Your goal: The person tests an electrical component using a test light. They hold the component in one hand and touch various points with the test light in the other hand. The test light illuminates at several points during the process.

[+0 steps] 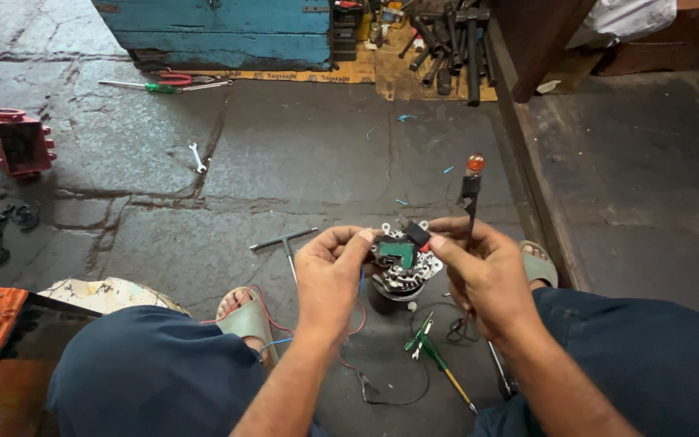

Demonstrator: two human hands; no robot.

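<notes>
Between my knees I hold a round metal alternator part [402, 271] with a green piece on top. My left hand [329, 275] grips its left side with thumb and fingers. My right hand [483, 271] pinches a small black component [416, 233] at the top of the part and also holds a thin black test probe [470, 198] topped with an orange bulb [475, 163], standing upright. Red, blue and black wires [357, 324] trail on the floor below the part.
On the stone floor lie a T-handle wrench [286, 243], a green-handled screwdriver [438, 360], a small spanner [196, 157], a red metal housing [16, 142] at left and red-handled pliers [173, 80]. A blue wooden box [220, 32] and dark sockets [446, 48] stand at the back.
</notes>
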